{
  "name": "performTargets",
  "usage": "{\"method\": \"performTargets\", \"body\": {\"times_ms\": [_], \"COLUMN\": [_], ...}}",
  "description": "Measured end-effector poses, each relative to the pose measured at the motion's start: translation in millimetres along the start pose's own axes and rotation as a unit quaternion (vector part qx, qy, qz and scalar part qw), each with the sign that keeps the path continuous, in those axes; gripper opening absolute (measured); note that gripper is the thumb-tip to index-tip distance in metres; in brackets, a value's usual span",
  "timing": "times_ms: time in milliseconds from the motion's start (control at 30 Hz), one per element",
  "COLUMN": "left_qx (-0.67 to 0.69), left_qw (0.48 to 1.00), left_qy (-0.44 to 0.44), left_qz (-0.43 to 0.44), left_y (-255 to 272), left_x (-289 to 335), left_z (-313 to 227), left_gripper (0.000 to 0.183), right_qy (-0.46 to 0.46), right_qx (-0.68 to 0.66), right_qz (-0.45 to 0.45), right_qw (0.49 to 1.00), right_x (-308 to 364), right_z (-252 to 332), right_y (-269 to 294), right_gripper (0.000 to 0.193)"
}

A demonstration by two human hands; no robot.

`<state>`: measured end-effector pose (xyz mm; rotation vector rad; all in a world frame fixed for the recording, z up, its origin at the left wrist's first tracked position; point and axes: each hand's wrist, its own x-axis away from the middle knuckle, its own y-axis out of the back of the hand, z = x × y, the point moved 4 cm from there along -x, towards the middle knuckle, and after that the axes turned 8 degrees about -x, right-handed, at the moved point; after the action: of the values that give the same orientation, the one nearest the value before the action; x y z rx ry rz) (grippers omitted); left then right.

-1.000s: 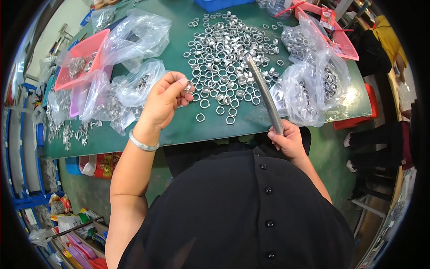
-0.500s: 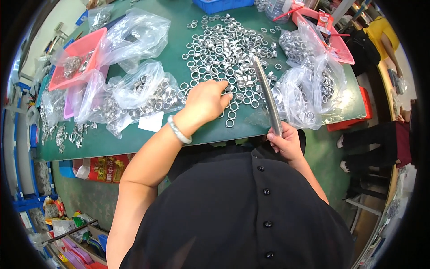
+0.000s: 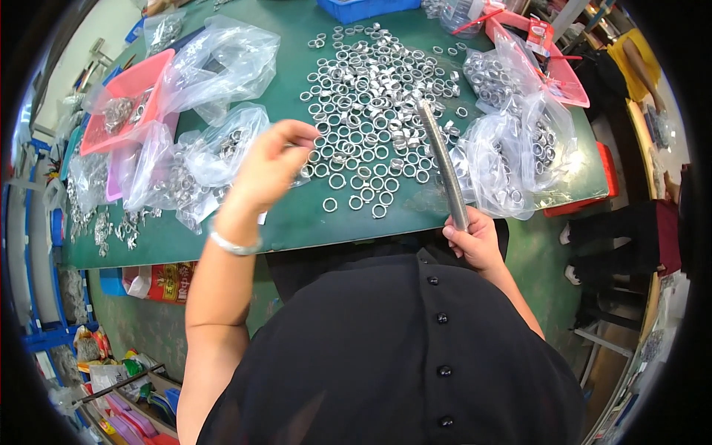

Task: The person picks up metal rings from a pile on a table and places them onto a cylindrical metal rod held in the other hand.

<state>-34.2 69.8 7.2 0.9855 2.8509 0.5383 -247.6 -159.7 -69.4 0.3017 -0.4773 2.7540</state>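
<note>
A heap of loose silver metal rings (image 3: 356,137) spreads over the green table. Above its left edge, beside a clear plastic bag of rings (image 3: 237,144), hovers my left hand (image 3: 271,167). Its fingers are loosely bent, thumb apart from the fingertips, with nothing visible between them; a light bangle circles the wrist. My right hand (image 3: 475,237), at the table's near edge, is closed around the lower end of a ring mandrel (image 3: 443,163). This long, tapered metal stick points up and away across the right side of the heap, with no ring visible on it.
Clear bags of rings (image 3: 512,159) lie right of the heap. Pink baskets (image 3: 122,137) (image 3: 567,78) stand at left and far right. A blue tray (image 3: 367,9) sits at the back. Small metal parts (image 3: 104,226) lie at the left. Another person (image 3: 634,63) stands beyond the table at right.
My left hand has moved left off the heap toward the bag. Several rings at the heap's near left side are spread differently. My right hand and the mandrel stay almost still.
</note>
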Motion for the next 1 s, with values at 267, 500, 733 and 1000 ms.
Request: {"method": "performTargets", "body": {"times_ms": [267,500,733,1000], "left_qx": [0.121,0.058,-0.262,-0.432], "left_qw": [0.98,0.989,0.957,0.873], "left_qy": [-0.07,0.022,-0.118,-0.224], "left_qz": [-0.144,-0.137,-0.033,-0.028], "left_y": [141,121,30,-33], "left_x": [59,68,36,-2], "left_z": [-36,-21,-11,-2], "left_gripper": [0.035,0.02,0.016,0.013], "right_qy": [0.001,0.001,-0.007,-0.01], "right_qx": [0.002,0.008,0.03,0.021], "right_qz": [0.004,-0.006,-0.007,0.002], "right_qw": [1.0,1.0,1.0,1.0], "right_x": [0,0,0,0], "right_z": [1,2,3,3], "right_y": [-2,-3,-2,-3], "right_gripper": [0.009,0.009,0.009,0.01]}}
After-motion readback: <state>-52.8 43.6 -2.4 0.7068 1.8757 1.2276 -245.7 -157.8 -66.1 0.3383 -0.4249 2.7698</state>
